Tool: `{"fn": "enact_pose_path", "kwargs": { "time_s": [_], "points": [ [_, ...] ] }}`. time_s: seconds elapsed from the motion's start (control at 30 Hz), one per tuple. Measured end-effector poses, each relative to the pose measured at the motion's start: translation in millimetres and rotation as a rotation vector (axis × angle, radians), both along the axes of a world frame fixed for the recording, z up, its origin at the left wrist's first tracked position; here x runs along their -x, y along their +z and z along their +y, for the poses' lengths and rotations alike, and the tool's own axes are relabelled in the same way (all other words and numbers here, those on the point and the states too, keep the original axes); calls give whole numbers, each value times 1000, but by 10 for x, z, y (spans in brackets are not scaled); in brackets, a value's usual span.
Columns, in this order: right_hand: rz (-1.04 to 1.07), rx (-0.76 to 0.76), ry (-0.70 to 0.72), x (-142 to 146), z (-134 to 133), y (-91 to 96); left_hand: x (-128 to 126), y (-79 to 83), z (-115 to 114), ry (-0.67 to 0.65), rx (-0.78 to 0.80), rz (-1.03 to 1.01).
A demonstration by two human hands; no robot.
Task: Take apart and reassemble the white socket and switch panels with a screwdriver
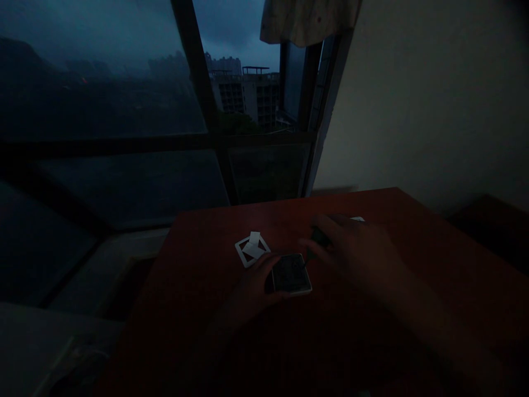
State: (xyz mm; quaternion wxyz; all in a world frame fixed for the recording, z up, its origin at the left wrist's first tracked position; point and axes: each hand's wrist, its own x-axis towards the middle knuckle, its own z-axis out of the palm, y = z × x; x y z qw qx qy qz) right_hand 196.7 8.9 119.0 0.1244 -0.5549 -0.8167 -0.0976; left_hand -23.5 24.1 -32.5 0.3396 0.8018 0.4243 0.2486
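Observation:
My left hand [253, 291] is closed on the left side of a small square device [291, 273], its fingers along the far and near edges. The device has a dark upper face and a thin white rim, and it lies on the reddish table. In my right hand [351, 247] is a screwdriver [320, 237] with a dark, thick handle. Its thin shaft slants down to the right part of the dark face; dim light hides whether the tip sits in a screw. Behind my left hand lies a white square frame [240, 251] with white flat pieces [253, 249] across it.
The wooden table [198, 242] reaches to the window [264, 165] and the pale wall [413, 110]. A small white item [357, 219] shows partly behind my right hand. A short curtain [309, 21] hangs above. The room is very dark.

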Motion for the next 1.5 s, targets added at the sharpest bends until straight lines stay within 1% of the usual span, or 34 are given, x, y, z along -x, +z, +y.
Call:
{"fn": "enact_pose_path", "kwargs": {
  "time_s": [0.07, 0.1, 0.2, 0.23, 0.27, 0.37, 0.4, 0.43, 0.53, 0.57, 0.6, 0.7, 0.73, 0.77, 0.8, 0.9, 0.93, 0.97, 1.0, 1.1, 1.13, 1.17, 1.27, 1.3, 1.33, 1.43, 1.47, 1.5],
  "points": [
    [-17, -11, -38, 3, 0, 0, 5, 1, 2, 4, 10, 4],
    [7, 5, -26, 1, -1, 1, 7, 3, 1, 5, 15, 3],
    [111, 75, 66, -20, -3, 1, 5, 7, -7, 4, 16, -5],
    [115, 82, 70, -28, 0, -2, 4, 4, -9, 5, 12, -8],
    [96, 74, 45, -35, 3, -6, 3, 1, -12, 6, 8, -9],
    [1, 30, -103, -51, 14, -16, 6, -14, -15, 16, -9, -5],
    [-2, 30, -120, -56, 14, -17, 9, -17, -14, 15, -12, -3],
    [19, 43, -100, -63, 13, -17, 12, -18, -12, 13, -16, -2],
    [144, 94, 79, -81, 11, -20, 17, -15, -7, -1, -27, 1],
    [163, 98, 113, -83, 13, -24, 18, -15, -6, -5, -28, 3],
    [156, 93, 109, -81, 18, -31, 19, -18, -5, -4, -26, 6],
    [33, 31, -60, -60, 37, -50, 22, -46, -3, 4, -7, 14],
    [2, 18, -100, -50, 40, -51, 23, -57, -2, 10, -3, 16],
    [-6, 16, -110, -42, 41, -48, 23, -67, 0, 15, -1, 16],
    [10, 26, -88, -36, 39, -42, 23, -72, 2, 16, -2, 15],
    [121, 81, 56, -29, 35, -15, 20, -55, 7, 3, -9, 8],
    [139, 92, 85, -30, 38, -9, 18, -39, 7, -3, -10, 6],
    [135, 92, 85, -30, 44, -6, 15, -21, 6, -6, -9, 6],
    [107, 85, 55, -29, 51, -6, 13, -4, 3, -7, -7, 6],
    [-12, 45, -109, -25, 72, -15, 5, 27, -5, -12, -5, 1],
    [-17, 42, -129, -25, 75, -17, 3, 26, -6, -11, -10, -2],
    [8, 51, -112, -27, 75, -18, 0, 20, -6, -7, -18, -4],
    [151, 112, 61, -38, 76, -18, -3, -9, -2, -1, -29, 2],
    [172, 128, 96, -40, 79, -17, -4, -15, -1, 0, -27, 2],
    [167, 132, 99, -40, 82, -17, -4, -18, -2, -1, -21, 2],
    [68, 86, -46, -29, 89, -7, -5, -13, -7, 6, -11, -8],
    [51, 77, -73, -24, 86, 1, -6, -10, -9, 8, -13, -12],
    [57, 75, -62, -20, 80, 9, -6, -9, -10, 6, -14, -15]
  ]
}}
